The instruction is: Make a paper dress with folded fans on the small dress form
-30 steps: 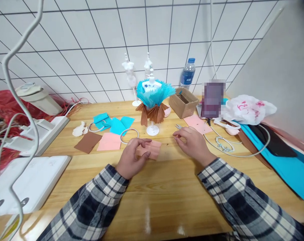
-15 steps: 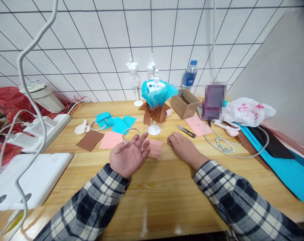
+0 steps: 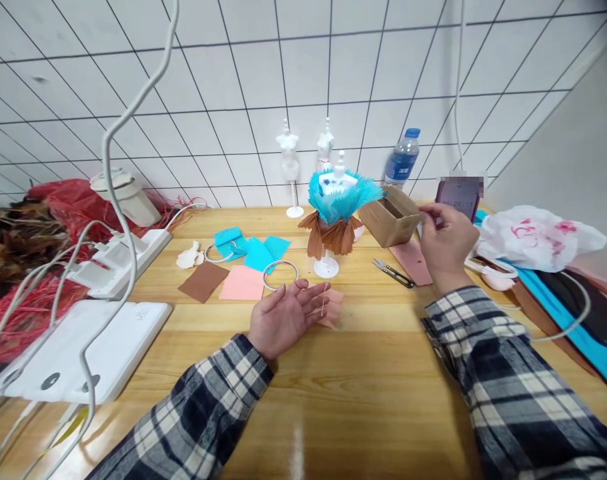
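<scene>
My left hand [image 3: 286,319] lies palm up with its fingers spread; a thin pale strand [image 3: 324,300] shows at its fingertips. Beneath and beyond those fingers is a pink paper piece [image 3: 333,310]. My right hand [image 3: 448,241] is raised beside the cardboard box [image 3: 391,220], its fingers pinched together; anything between them is too small to make out. A small white mannequin [image 3: 339,180] stands at the middle, wearing a blue paper ruffle [image 3: 333,200] over brown pleated paper [image 3: 328,239]. Black snips [image 3: 393,273] lie right of its base.
Two bare mannequins [image 3: 289,157] and a water bottle [image 3: 402,160] stand at the back. Blue paper [image 3: 258,255], a brown square [image 3: 203,281] and a white ring [image 3: 281,275] lie left. A power strip [image 3: 128,267] is far left; a phone [image 3: 457,197] stands right.
My right hand has risen from the table and moved right, toward the box and phone. The camera view has turned left. My left hand remains palm up.
</scene>
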`<state>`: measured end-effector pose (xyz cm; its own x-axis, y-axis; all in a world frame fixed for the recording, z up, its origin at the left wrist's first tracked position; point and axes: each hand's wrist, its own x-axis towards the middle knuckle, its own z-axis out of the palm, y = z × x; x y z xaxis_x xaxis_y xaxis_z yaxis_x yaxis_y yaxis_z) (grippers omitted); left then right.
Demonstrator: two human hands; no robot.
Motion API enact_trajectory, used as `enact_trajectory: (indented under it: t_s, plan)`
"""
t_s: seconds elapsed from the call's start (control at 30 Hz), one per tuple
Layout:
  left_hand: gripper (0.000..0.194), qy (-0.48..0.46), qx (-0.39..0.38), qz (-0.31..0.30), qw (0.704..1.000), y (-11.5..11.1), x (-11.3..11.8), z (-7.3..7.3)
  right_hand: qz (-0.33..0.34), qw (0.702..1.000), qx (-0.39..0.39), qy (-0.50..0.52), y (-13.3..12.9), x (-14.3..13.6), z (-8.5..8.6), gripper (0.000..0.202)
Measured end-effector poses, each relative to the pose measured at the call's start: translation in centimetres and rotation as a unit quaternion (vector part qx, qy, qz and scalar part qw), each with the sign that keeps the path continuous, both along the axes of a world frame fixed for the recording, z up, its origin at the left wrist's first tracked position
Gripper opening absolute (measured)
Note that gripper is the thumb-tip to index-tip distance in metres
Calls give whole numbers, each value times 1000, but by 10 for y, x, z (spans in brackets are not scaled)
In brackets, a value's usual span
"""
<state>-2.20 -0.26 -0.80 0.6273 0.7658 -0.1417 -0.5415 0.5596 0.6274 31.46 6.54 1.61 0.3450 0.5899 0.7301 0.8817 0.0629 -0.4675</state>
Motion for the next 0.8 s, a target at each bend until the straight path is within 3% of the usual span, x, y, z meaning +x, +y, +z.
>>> enact_trajectory:
  t_s: [0.1,0.2,0.33,0.4,0.43,0.47,0.53,0.6,0.63,0.7,0.8]
  plan:
    - [36,12,17,-14,1000,2,-1,0,19,998,-22,-55,8,-3,-1,38]
    - [39,11,30,-36,999,2,-1,0,-3,998,-11,-61,6,-8,-5,48]
    - [42,13,59,-56,997,1,1,1,-28,997,64,-13,-18,-25,-13,40]
    - [41,40,97,-57,993,-1,2,2,15,997,36,64,-37,-43,-18,33]
    - [40,55,121,-55,990,-3,2,2,75,990,-10,118,-48,-55,-20,29]
    - [40,69,146,-54,985,-4,3,2,159,969,-69,176,-58,-67,-21,28]
    - [40,94,204,-52,973,-8,5,3,311,883,-179,302,-77,-93,-22,33]
    - [40,117,262,-58,956,-12,7,4,383,783,-262,415,-91,-114,-22,40]
    - [39,129,288,-62,947,-14,8,4,392,753,-288,443,-96,-122,-22,43]
    - [38,158,333,-69,927,-18,8,6,377,740,-298,471,-102,-131,-22,48]
    - [38,212,382,-71,897,-23,7,7,338,766,-275,474,-101,-132,-24,43]
